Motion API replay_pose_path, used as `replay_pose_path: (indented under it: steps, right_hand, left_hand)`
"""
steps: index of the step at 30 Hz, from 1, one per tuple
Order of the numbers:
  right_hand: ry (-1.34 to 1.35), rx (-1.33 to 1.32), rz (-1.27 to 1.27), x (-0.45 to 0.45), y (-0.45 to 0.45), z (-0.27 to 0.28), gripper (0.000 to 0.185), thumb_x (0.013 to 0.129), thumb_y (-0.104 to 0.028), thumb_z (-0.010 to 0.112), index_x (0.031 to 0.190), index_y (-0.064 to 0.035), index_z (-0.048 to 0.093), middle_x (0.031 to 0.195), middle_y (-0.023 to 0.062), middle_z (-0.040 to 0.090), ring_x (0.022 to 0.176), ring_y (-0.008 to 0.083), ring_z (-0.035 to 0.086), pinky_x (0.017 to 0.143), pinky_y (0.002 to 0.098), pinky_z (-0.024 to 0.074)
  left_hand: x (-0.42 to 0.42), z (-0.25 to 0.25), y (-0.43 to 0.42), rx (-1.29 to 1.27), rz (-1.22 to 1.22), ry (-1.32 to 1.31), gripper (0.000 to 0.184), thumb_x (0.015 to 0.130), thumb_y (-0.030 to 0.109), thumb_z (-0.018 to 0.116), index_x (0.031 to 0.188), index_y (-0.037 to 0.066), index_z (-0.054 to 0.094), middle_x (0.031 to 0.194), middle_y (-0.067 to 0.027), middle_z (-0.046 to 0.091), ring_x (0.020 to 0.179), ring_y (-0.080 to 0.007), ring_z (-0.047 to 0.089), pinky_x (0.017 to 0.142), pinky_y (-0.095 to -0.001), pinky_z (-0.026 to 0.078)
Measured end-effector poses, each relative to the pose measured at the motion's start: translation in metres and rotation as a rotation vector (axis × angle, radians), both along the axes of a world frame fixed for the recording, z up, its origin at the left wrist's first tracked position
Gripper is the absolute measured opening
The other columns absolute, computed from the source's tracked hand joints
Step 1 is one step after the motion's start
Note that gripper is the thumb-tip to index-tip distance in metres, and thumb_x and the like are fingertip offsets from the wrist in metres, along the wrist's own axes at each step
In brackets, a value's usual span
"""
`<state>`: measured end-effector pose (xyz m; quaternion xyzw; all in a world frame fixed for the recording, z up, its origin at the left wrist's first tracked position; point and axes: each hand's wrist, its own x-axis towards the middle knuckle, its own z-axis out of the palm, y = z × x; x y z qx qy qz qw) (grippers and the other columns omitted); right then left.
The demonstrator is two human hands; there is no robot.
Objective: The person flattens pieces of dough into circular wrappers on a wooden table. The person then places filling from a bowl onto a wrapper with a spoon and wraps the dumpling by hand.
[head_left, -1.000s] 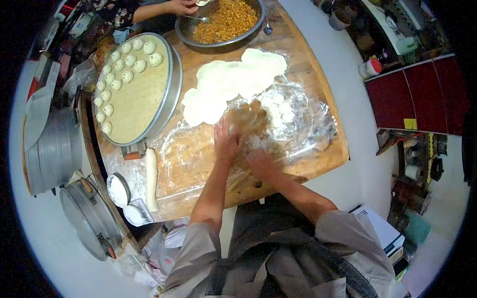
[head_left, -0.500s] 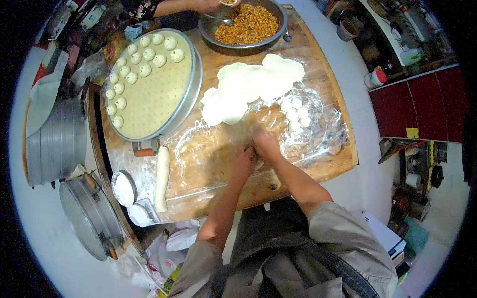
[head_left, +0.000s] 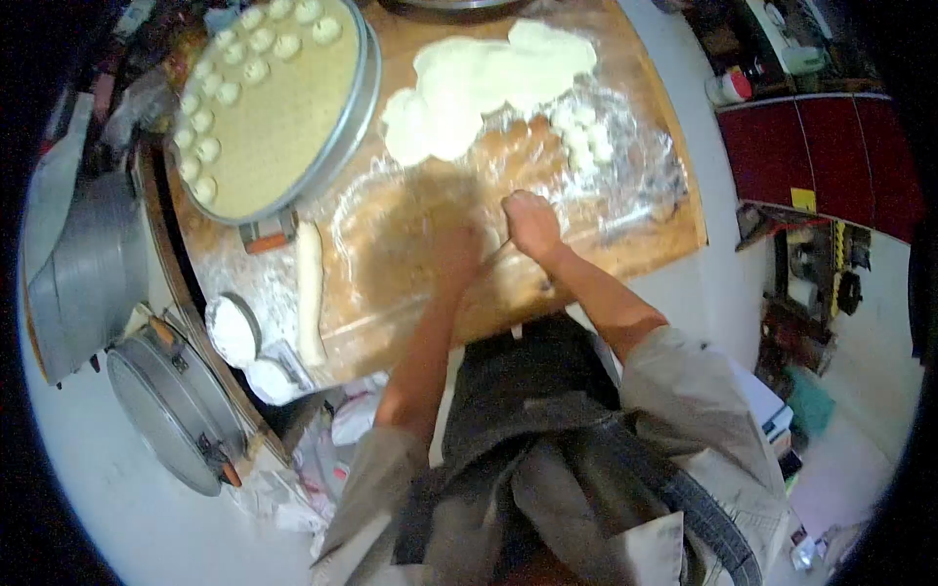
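Observation:
My right hand (head_left: 532, 225) is closed, knuckles up, over the floured wooden board (head_left: 391, 293). Its fingers wrap one end of what looks like a thin rolling pin (head_left: 500, 252), mostly hidden between my hands. Motion and a dark shadow smear my left hand (head_left: 457, 252), so its fingers do not show clearly. Beyond them lie overlapping flat dough wrappers (head_left: 498, 73). Several small dough pieces (head_left: 584, 137) sit in flour to the right. A long dough roll (head_left: 310, 293) lies at the left of the board.
A round steamer tray (head_left: 283, 127) with several pleated buns (head_left: 256, 70) stands at the upper left. A bowl of white flour (head_left: 233, 330) is near the left front corner. Only the rim of a metal bowl (head_left: 459, 5) shows at the top. Another steamer (head_left: 166, 415) stands lower left.
The view has tipped down, so the board sits higher and the filling bowl and the other person's hands have left the picture. My hands have drawn slightly apart; my left hand is now more blurred.

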<state>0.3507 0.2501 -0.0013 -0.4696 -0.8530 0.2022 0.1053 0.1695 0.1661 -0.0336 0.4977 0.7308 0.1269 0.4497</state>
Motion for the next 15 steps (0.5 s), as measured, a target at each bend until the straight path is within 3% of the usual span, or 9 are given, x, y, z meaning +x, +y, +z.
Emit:
replay_pose_path:
  steps: [3,4,5,7,9,12,13,14,15]
  right_hand:
    - [-0.109,-0.067,0.028,0.022,-0.029,0.015,0.011,0.088,-0.009,0.057,0.094,-0.0049,0.066,0.093,0.0159,0.064,0.096,0.0362,0.062,0.083,0.0499,0.0452]
    - [-0.157,-0.063,0.021,0.019,-0.026,0.009,0.013,0.088,-0.007,0.057,0.097,-0.0038,0.066,0.092,0.0153,0.063,0.095,0.0352,0.062,0.084,0.0488,0.0444]
    - [0.064,0.077,-0.059,0.003,-0.015,-0.002,0.014,0.089,-0.008,0.057,0.100,-0.0044,0.064,0.092,0.0161,0.062,0.093,0.0361,0.061,0.079,0.0485,0.0449]
    - [0.048,0.127,-0.129,-0.026,0.016,-0.006,0.008,0.088,-0.009,0.057,0.095,-0.0056,0.058,0.089,0.0196,0.059,0.086,0.0408,0.060,0.072,0.0515,0.0447]
    - [0.046,0.093,-0.144,-0.043,0.029,0.000,0.008,0.088,-0.011,0.057,0.094,-0.0066,0.060,0.092,0.0189,0.062,0.090,0.0397,0.062,0.074,0.0522,0.0459]
    - [-0.021,0.007,-0.140,-0.024,0.009,0.016,0.009,0.089,-0.014,0.057,0.091,-0.0074,0.062,0.094,0.0180,0.064,0.094,0.0385,0.063,0.077,0.0534,0.0472]
    - [-0.052,-0.025,-0.077,-0.003,-0.014,0.014,0.010,0.089,-0.014,0.056,0.091,-0.0068,0.063,0.094,0.0185,0.064,0.094,0.0390,0.064,0.078,0.0534,0.0478]
    - [-0.084,-0.062,-0.016,0.008,-0.028,0.011,0.011,0.090,-0.014,0.055,0.091,-0.0062,0.063,0.095,0.0190,0.064,0.094,0.0395,0.064,0.080,0.0534,0.0485]
    - [-0.089,-0.065,-0.015,0.007,-0.031,0.008,0.011,0.090,-0.014,0.055,0.091,-0.0062,0.063,0.095,0.0190,0.064,0.094,0.0395,0.064,0.080,0.0534,0.0485]
  left_hand:
    - [-0.007,0.000,-0.012,-0.035,0.501,-0.388,0.029,0.091,0.025,0.068,0.109,0.004,0.074,0.109,-0.0221,0.073,0.101,-0.0412,0.068,0.094,-0.0501,0.051]
    - [0.003,0.024,-0.006,-0.044,0.509,-0.397,0.029,0.091,0.025,0.068,0.109,0.004,0.074,0.109,-0.0221,0.073,0.101,-0.0412,0.068,0.094,-0.0501,0.051]
    - [0.014,0.066,0.001,0.098,0.469,-0.356,0.028,0.091,0.026,0.068,0.109,0.005,0.075,0.108,-0.0220,0.074,0.101,-0.0408,0.068,0.094,-0.0492,0.051]
    - [0.016,0.079,0.010,0.234,0.423,-0.308,0.028,0.091,0.027,0.067,0.109,0.006,0.075,0.108,-0.0219,0.074,0.101,-0.0404,0.069,0.094,-0.0484,0.051]
    - [0.011,0.059,0.033,0.295,-0.074,0.169,0.028,0.091,0.024,0.067,0.111,0.007,0.076,0.107,-0.0193,0.074,0.102,-0.0367,0.069,0.094,-0.0465,0.051]
    - [-0.002,0.038,0.029,0.382,0.087,-0.087,0.028,0.091,0.024,0.067,0.112,0.008,0.076,0.106,-0.0182,0.074,0.103,-0.0360,0.069,0.092,-0.0466,0.051]
    - [-0.002,-0.045,0.017,0.341,0.232,-0.186,0.028,0.091,0.023,0.066,0.112,0.008,0.076,0.104,-0.0191,0.074,0.103,-0.0383,0.069,0.092,-0.0470,0.051]
    - [-0.012,-0.064,0.003,0.340,0.236,-0.189,0.028,0.091,0.023,0.066,0.112,0.008,0.076,0.104,-0.0191,0.074,0.103,-0.0383,0.069,0.092,-0.0470,0.051]
    - [-0.021,-0.038,-0.006,0.259,0.274,-0.218,0.027,0.090,0.023,0.067,0.111,0.007,0.076,0.104,-0.0193,0.074,0.103,-0.0385,0.068,0.092,-0.0471,0.051]
